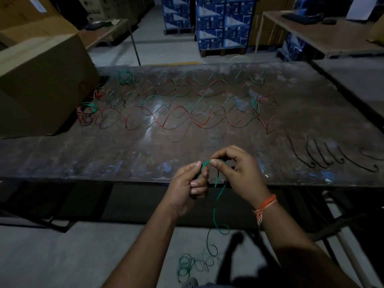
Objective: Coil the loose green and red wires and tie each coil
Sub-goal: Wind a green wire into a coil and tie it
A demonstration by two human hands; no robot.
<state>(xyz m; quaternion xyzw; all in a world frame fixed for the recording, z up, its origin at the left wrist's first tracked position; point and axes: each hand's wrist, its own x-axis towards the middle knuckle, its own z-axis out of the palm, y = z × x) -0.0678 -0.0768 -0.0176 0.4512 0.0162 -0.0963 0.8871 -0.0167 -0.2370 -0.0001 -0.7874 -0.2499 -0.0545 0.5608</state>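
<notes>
A big cardboard box (pixel 39 84) sits on the left end of the bench (pixel 83 154), and just beside it lie a couple of small coils of green and red wire (pixel 87 113). From there, loose red and green wires (pixel 176 109) snake in waves across the middle of the bench toward the right. In front of the near edge, the left hand (pixel 188 188) has its fingers curled, thumb and forefinger pinching a green wire (pixel 216 204). The right hand (pixel 236 169), just beside it, pinches the same wire at the top of a small loop between the two hands. The wire hangs down from them and ends in a loose tangle on the floor (pixel 62 256). Far right on the bench lie several short dark ties (pixel 324 156) in a row.
</notes>
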